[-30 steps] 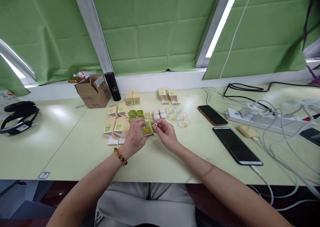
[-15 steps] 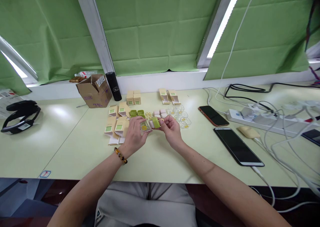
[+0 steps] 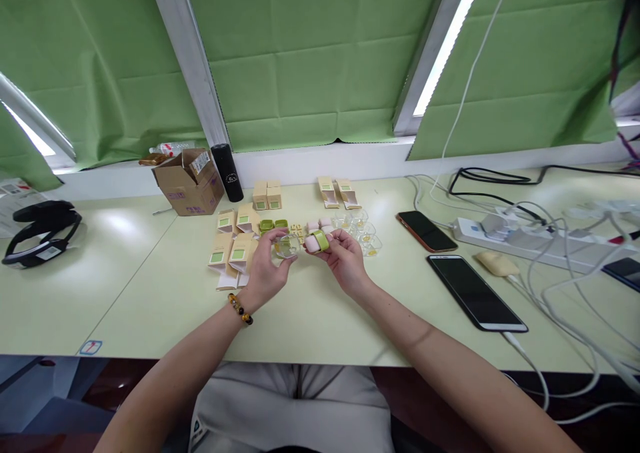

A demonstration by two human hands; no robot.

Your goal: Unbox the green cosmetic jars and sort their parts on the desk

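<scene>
Step in hand, as judged: clear case (image 3: 288, 247) and pink-and-green piece (image 3: 319, 241) handled separately.
Above the desk (image 3: 320, 323), the left hand's (image 3: 265, 270) fingers grip the case; the right hand's (image 3: 346, 261) pinch the piece. Next move likely requires light, steady grip.

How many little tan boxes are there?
8 little tan boxes: four left of the left hand, two right of the black cylinder, two farther right at the back. More could be hidden.

Eight cream cartons (image 3: 241, 250), one brown box (image 3: 193, 192), one bottle (image 3: 228, 173)
</scene>
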